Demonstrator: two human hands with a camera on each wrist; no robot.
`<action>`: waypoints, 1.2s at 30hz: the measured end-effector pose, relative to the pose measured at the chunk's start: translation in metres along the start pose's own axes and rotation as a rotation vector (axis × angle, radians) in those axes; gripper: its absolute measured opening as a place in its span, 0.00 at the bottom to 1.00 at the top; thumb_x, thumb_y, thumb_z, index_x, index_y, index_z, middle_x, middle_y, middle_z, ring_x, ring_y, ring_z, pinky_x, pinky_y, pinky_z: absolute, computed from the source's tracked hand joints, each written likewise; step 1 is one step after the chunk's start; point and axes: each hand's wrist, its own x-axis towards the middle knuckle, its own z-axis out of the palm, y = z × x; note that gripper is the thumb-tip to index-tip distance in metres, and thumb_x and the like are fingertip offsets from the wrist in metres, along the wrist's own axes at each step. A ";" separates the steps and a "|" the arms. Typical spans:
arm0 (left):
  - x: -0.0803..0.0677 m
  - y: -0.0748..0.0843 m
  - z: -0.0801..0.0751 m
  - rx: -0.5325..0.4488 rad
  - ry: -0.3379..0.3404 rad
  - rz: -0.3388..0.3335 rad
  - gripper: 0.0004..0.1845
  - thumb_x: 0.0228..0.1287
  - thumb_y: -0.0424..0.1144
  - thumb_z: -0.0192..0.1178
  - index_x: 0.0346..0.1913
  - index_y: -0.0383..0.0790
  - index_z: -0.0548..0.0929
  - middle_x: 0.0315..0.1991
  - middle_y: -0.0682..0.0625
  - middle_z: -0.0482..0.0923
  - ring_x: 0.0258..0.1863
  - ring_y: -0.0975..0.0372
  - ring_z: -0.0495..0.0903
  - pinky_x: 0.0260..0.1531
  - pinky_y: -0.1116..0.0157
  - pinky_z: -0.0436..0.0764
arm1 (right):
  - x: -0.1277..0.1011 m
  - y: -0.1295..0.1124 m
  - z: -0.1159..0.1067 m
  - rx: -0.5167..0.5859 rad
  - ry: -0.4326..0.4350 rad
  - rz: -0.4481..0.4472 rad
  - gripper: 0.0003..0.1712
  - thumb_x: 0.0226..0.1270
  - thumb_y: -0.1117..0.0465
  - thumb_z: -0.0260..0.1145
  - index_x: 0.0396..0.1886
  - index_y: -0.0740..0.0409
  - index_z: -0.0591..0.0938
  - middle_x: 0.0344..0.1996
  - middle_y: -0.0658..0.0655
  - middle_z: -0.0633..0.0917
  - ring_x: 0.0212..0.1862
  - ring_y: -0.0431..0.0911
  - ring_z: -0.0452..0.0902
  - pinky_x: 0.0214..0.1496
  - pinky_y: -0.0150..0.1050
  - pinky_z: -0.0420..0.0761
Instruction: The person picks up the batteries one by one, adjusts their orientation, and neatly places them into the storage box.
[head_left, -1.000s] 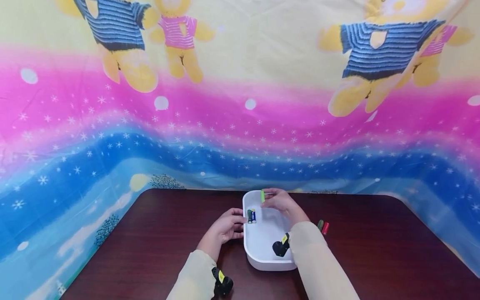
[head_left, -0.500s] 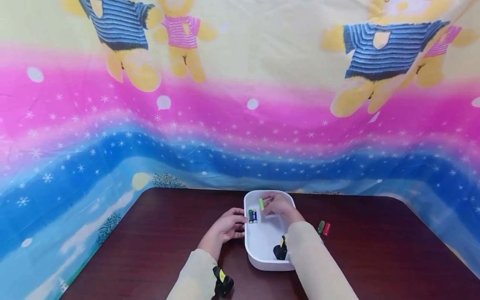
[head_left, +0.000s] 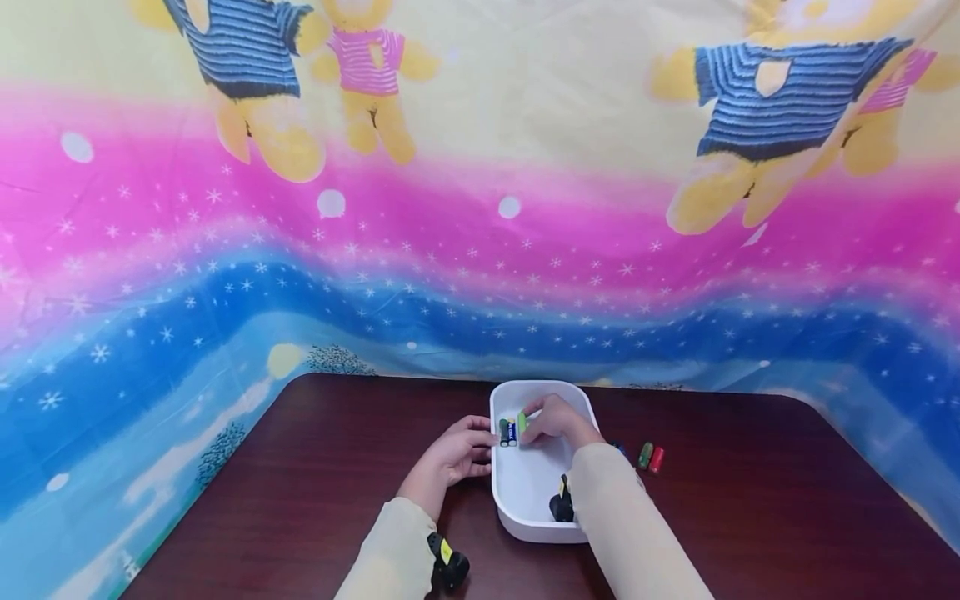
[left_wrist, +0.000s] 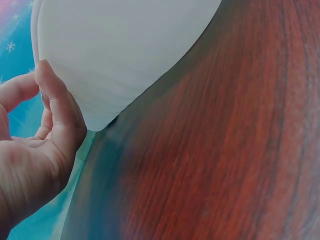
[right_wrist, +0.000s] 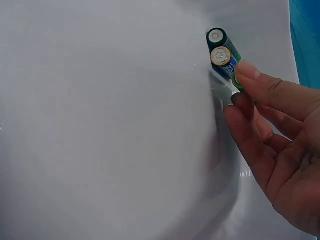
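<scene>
A white plastic bin (head_left: 531,479) stands on the table. Two batteries, one dark green (head_left: 504,433) and one blue (head_left: 512,432), lie side by side inside it near the left wall. My right hand (head_left: 558,419) pinches a light green battery (head_left: 522,422) low inside the bin, just right of the blue battery (right_wrist: 227,65). In the right wrist view the fingers largely cover that light green battery. My left hand (head_left: 457,450) rests its fingertips against the outside of the bin's left wall; in the left wrist view its thumb (left_wrist: 57,95) lies along the white wall.
Right of the bin, a green battery (head_left: 646,455) and a red battery (head_left: 657,460) lie on the dark wooden table (head_left: 750,500). Something blue beside the right sleeve (head_left: 630,508) is mostly hidden. A printed cloth (head_left: 450,250) hangs behind the table.
My right hand has brought the light green battery from above the bin's far end down and toward me, next to the two batteries inside. The left hand has stayed at the wall.
</scene>
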 end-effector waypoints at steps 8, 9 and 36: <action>0.001 0.000 0.001 -0.006 0.000 -0.012 0.18 0.58 0.29 0.56 0.51 0.38 0.64 0.35 0.43 0.74 0.23 0.63 0.74 0.21 0.68 0.79 | -0.002 0.001 0.000 -0.064 -0.036 -0.014 0.28 0.40 0.69 0.77 0.47 0.65 0.79 0.31 0.56 0.82 0.24 0.46 0.79 0.30 0.37 0.79; 0.001 0.000 0.001 -0.007 0.000 -0.011 0.18 0.58 0.29 0.56 0.50 0.38 0.64 0.34 0.44 0.74 0.23 0.63 0.74 0.21 0.68 0.79 | -0.002 0.001 0.001 -0.067 -0.039 -0.016 0.29 0.40 0.69 0.77 0.47 0.64 0.79 0.31 0.56 0.82 0.24 0.46 0.79 0.29 0.36 0.79; 0.001 0.000 0.001 -0.001 0.007 -0.011 0.21 0.58 0.29 0.57 0.53 0.37 0.64 0.37 0.42 0.75 0.25 0.62 0.74 0.22 0.67 0.79 | 0.004 0.005 0.004 -0.098 -0.076 0.013 0.30 0.43 0.72 0.71 0.52 0.63 0.78 0.34 0.57 0.82 0.24 0.46 0.78 0.29 0.36 0.78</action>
